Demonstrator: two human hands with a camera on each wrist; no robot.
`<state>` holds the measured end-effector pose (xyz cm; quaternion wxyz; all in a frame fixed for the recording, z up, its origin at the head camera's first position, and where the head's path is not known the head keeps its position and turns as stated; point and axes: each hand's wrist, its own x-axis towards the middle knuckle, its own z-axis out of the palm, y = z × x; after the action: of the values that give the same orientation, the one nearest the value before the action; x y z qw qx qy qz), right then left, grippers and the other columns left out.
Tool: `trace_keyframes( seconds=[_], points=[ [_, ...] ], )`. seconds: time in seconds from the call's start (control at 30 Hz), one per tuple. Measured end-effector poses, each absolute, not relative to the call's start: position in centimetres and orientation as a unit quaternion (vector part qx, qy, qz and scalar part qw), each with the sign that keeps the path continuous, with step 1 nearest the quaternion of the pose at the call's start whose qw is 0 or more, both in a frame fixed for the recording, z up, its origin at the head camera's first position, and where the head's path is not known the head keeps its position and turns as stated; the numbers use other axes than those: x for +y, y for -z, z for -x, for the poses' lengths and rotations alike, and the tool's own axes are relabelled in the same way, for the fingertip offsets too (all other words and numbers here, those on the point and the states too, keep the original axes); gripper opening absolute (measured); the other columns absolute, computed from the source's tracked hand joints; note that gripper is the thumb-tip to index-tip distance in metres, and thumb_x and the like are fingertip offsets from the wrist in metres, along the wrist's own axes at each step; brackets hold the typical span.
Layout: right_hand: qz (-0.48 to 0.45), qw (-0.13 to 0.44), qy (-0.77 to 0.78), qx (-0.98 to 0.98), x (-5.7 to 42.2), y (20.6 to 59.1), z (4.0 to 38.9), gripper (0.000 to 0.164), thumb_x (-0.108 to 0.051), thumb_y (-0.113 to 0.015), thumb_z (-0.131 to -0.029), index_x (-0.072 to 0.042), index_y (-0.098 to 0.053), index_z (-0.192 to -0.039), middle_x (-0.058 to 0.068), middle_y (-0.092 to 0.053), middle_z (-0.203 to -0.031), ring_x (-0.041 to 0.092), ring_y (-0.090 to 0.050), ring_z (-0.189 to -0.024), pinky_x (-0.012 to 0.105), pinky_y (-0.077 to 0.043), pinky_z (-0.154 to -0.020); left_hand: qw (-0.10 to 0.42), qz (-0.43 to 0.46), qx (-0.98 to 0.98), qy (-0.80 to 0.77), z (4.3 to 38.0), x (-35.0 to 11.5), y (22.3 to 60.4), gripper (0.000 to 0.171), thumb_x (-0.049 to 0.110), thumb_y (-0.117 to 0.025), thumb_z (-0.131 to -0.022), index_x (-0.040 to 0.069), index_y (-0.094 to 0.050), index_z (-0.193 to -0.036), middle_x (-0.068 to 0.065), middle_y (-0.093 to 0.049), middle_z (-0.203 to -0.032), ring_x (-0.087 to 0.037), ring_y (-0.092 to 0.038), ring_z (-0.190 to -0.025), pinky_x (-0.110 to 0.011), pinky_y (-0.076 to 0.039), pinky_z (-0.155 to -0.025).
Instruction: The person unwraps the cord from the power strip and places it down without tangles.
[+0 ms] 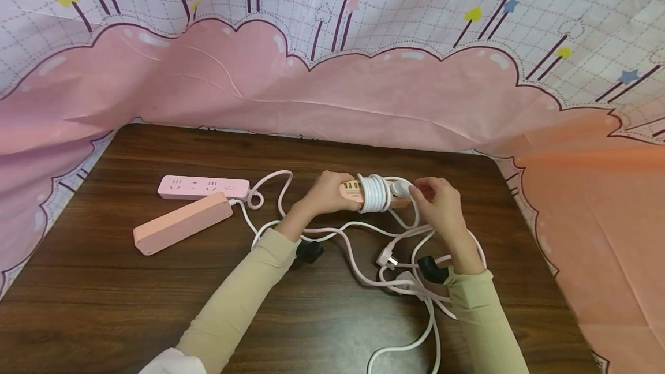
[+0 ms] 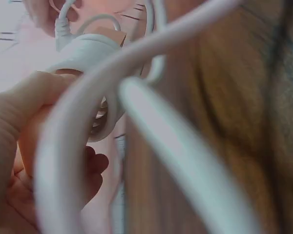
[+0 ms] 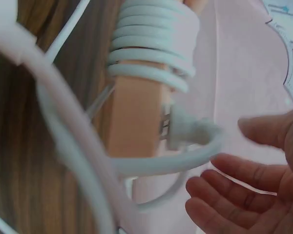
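My left hand point(image 1: 328, 191) grips one end of an orange power strip point(image 1: 352, 191) with USB ports. White cord point(image 1: 375, 193) is wound in several tight turns round the strip's middle. At the strip's other end sits a white plug point(image 3: 188, 129), its metal prongs partly visible against the strip's face. A loop of the white cord bends round that end. Beside the plug, my right hand point(image 1: 441, 204) has its thumb and fingers apart, with fingertips close to the cord loop in the right wrist view. In the left wrist view, blurred cords cross in front of the left hand point(image 2: 29, 112).
A pink power strip point(image 1: 202, 187) and another orange strip point(image 1: 182, 224) lie at left on the dark wooden table point(image 1: 182, 316). Tangled cords, a pink plug point(image 1: 385, 257) and black plugs point(image 1: 310, 251) lie near my forearms. A patterned curtain point(image 1: 332, 91) encloses the table.
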<state>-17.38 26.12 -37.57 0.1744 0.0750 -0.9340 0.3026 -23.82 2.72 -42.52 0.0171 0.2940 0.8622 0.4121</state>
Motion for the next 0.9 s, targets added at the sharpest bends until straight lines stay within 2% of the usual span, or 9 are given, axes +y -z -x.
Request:
trace_keyframes(
  seconds=[0.27, 0.43, 0.63, 0.73, 0.77, 0.83, 0.9],
  points=[
    [-0.121, 0.194, -0.305, -0.924, 24.0, 36.0, 17.6, 0.026, -0.011, -0.068, -0.084, 0.011, -0.064, -0.097, 0.021, -0.063, -0.082, 0.031, -0.062, -0.072, 0.045, -0.052, -0.066, -0.045, -0.270, 0.866, -0.419, 22.3, -0.3, 39.3, 0.045, 0.021, -0.079, -0.065, 0.004, -0.068, -0.105, -0.003, -0.061, -0.073, -0.014, -0.048, -0.062, -0.025, -0.038, -0.057],
    [-0.132, 0.209, -0.302, -0.921, 22.4, 34.6, 17.3, 0.028, -0.012, -0.069, -0.084, 0.012, -0.066, -0.098, 0.022, -0.063, -0.083, 0.032, -0.063, -0.073, 0.045, -0.052, -0.065, -0.059, -0.267, 0.860, -0.430, 21.9, -1.9, 37.8, 0.047, 0.020, -0.081, -0.063, 0.002, -0.068, -0.105, -0.004, -0.063, -0.074, -0.014, -0.049, -0.062, -0.025, -0.039, -0.056],
    [-0.125, 0.241, -0.290, -0.918, 20.8, 33.1, 17.3, 0.026, -0.018, -0.067, -0.085, 0.008, -0.069, -0.091, 0.017, -0.065, -0.077, 0.026, -0.060, -0.066, 0.037, -0.046, -0.061, -0.075, -0.272, 0.845, -0.454, 21.6, -3.6, 36.4, 0.047, 0.019, -0.082, -0.062, 0.001, -0.069, -0.104, -0.004, -0.065, -0.076, -0.014, -0.050, -0.063, -0.026, -0.040, -0.057],
    [-0.118, 0.248, -0.283, -0.919, 20.1, 32.2, 17.2, 0.028, -0.022, -0.067, -0.086, 0.005, -0.071, -0.088, 0.015, -0.066, -0.073, 0.025, -0.059, -0.064, 0.037, -0.045, -0.060, -0.079, -0.275, 0.842, -0.458, 21.5, -4.2, 35.8, 0.045, 0.020, -0.082, -0.062, 0.003, -0.069, -0.102, -0.003, -0.065, -0.076, -0.013, -0.050, -0.063, -0.026, -0.041, -0.058],
    [-0.114, 0.248, -0.277, -0.921, 19.8, 31.9, 17.1, 0.029, -0.024, -0.067, -0.085, 0.005, -0.071, -0.086, 0.013, -0.065, -0.071, 0.024, -0.059, -0.063, 0.037, -0.044, -0.059, -0.081, -0.276, 0.841, -0.457, 21.5, -4.3, 35.6, 0.045, 0.020, -0.081, -0.062, 0.003, -0.069, -0.102, -0.003, -0.065, -0.075, -0.013, -0.050, -0.063, -0.026, -0.041, -0.058],
    [-0.104, 0.244, -0.256, -0.930, 19.3, 31.3, 17.0, 0.030, -0.027, -0.067, -0.084, 0.001, -0.068, -0.073, 0.010, -0.059, -0.061, 0.024, -0.054, -0.058, 0.036, -0.041, -0.055, -0.084, -0.277, 0.842, -0.456, 21.4, -4.6, 35.4, 0.044, 0.020, -0.082, -0.061, 0.004, -0.070, -0.101, -0.002, -0.065, -0.075, -0.012, -0.050, -0.063, -0.026, -0.041, -0.058],
    [-0.091, 0.234, -0.228, -0.941, 18.6, 30.8, 17.0, 0.036, -0.030, -0.068, -0.083, -0.003, -0.060, -0.060, 0.006, -0.049, -0.054, 0.024, -0.048, -0.054, 0.037, -0.036, -0.049, -0.089, -0.280, 0.840, -0.456, 21.2, -4.7, 35.3, 0.044, 0.020, -0.082, -0.061, 0.003, -0.070, -0.100, -0.002, -0.065, -0.075, -0.012, -0.050, -0.063, -0.026, -0.041, -0.057]
  ],
)
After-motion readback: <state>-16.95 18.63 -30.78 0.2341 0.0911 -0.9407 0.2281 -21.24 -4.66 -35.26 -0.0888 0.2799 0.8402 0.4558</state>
